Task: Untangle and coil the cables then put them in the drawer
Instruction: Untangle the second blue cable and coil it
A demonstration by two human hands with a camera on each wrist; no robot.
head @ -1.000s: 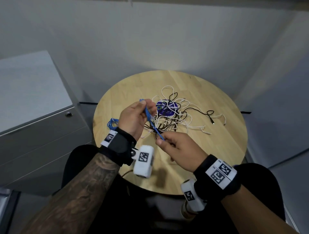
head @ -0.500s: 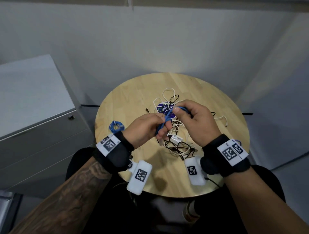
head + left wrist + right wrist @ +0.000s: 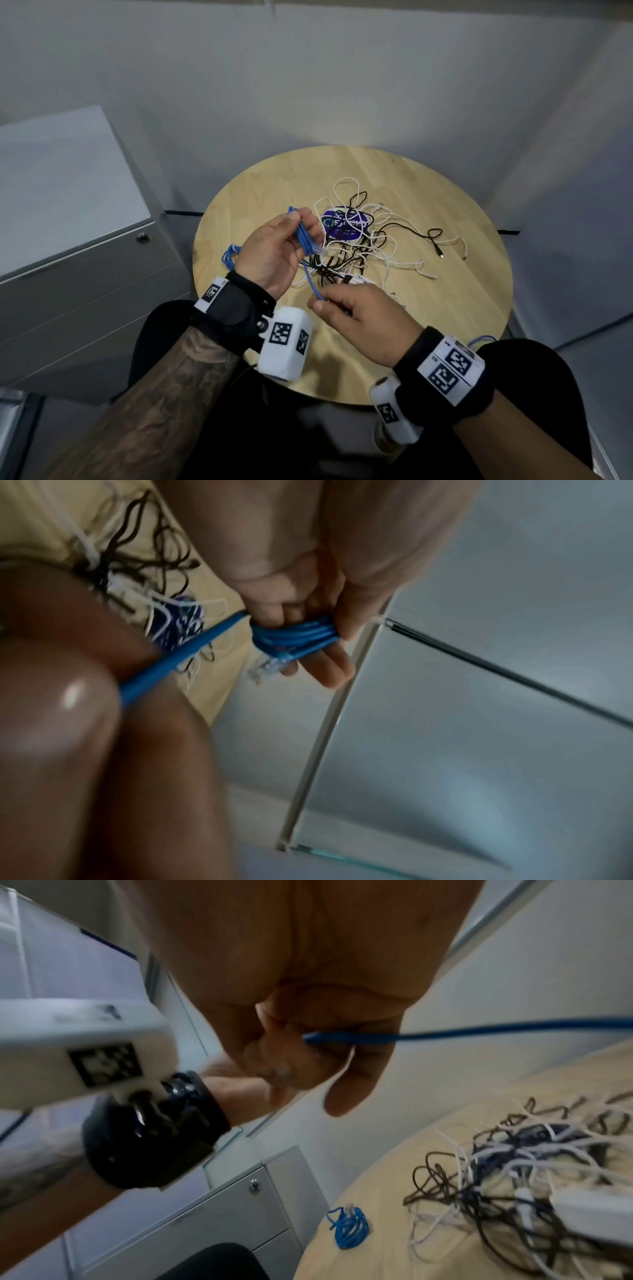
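My left hand [image 3: 274, 250] grips a bundle of loops of a blue network cable [image 3: 303, 236] [image 3: 294, 637] above the round wooden table [image 3: 462, 308]; its clear plug hangs below the fingers. A free length of the same blue cable [image 3: 479, 1031] runs down to my right hand [image 3: 346, 308], which pinches it near the table's front. Behind both hands lies a tangle of white and black cables [image 3: 363, 250] [image 3: 514, 1172]. A second blue cable, coiled [image 3: 230, 255] [image 3: 347, 1226], rests at the table's left edge.
A grey drawer cabinet [image 3: 85, 274] [image 3: 240, 1204] with a lock and shut drawers stands left of the table. A purple round sticker [image 3: 344, 224] lies under the tangle. Another bit of blue cable [image 3: 481, 340] shows past the table's right front edge. Grey walls surround the table.
My right hand has drawn back from beside the left hand toward me, pulling a length of blue cable out between them. The left hand keeps hold of the loops.
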